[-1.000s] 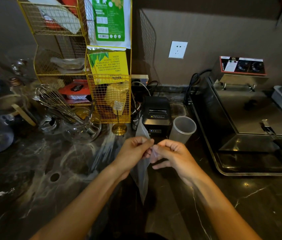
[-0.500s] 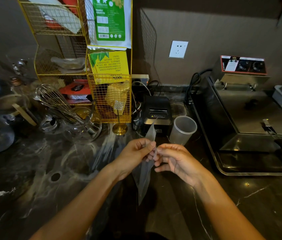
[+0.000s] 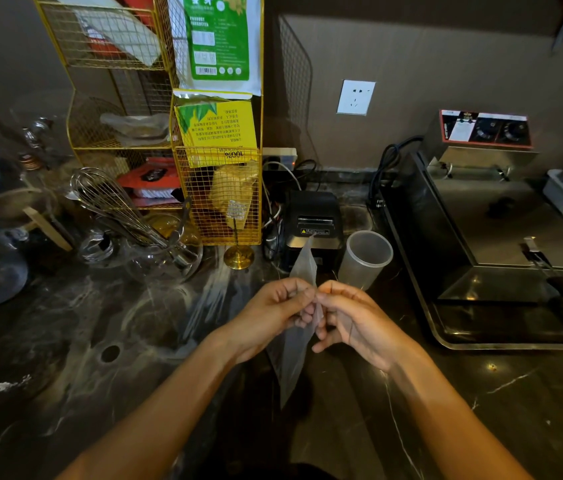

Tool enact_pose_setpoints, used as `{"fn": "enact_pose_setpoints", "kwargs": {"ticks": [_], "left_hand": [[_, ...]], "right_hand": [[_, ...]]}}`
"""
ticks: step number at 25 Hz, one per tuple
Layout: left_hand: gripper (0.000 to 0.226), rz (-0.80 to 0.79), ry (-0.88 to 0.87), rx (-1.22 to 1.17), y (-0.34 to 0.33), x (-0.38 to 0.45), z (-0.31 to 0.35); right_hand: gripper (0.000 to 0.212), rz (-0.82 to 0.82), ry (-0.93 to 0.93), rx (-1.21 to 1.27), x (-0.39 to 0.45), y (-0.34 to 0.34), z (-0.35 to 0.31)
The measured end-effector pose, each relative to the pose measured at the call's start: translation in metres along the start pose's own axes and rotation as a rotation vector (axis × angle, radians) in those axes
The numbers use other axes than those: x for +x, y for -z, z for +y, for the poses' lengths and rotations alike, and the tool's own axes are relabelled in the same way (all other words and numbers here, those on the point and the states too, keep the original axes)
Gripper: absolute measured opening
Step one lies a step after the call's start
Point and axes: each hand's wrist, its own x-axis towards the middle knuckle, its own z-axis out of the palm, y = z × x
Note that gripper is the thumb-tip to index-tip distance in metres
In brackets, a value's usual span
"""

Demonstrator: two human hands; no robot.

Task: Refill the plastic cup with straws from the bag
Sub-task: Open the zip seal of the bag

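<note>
Item: clear plastic bag point(image 3: 295, 355), held upright above the dark marble counter point(image 3: 481, 410); left hand point(image 3: 269, 315) and right hand point(image 3: 352, 320) each pinch its upper edge, fingertips meeting. Straws inside not discernible, film too faint. Plastic cup point(image 3: 365, 259): empty, standing just beyond the hands, beside the receipt printer point(image 3: 313, 223). Step: opening the bag. Next: part the mouth, draw out straws

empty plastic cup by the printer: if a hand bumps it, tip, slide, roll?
Probably tips easily: the plastic cup is tall, narrow and looks empty, so light. Once down, its round, slightly tapered wall would likely roll in an arc. The glossy countertop suggests a low push might slide it instead.
</note>
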Motion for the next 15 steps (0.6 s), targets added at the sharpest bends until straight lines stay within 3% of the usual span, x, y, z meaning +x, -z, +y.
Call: {"fn": "enact_pose_setpoints", "kwargs": {"ticks": [11,15], "left_hand": [[0.019,-0.051,0.060,-0.036,0.0047,-0.0020,0.0013],[0.014,0.025,0.020,0.056,0.0001,-0.0032,0.0045]], "right_hand": [[0.017,-0.041,-0.007,-0.027,-0.0008,0.0043,0.0063],[0.018,-0.011,0.005,-0.036,0.0000,0.0001,0.0069]]}}
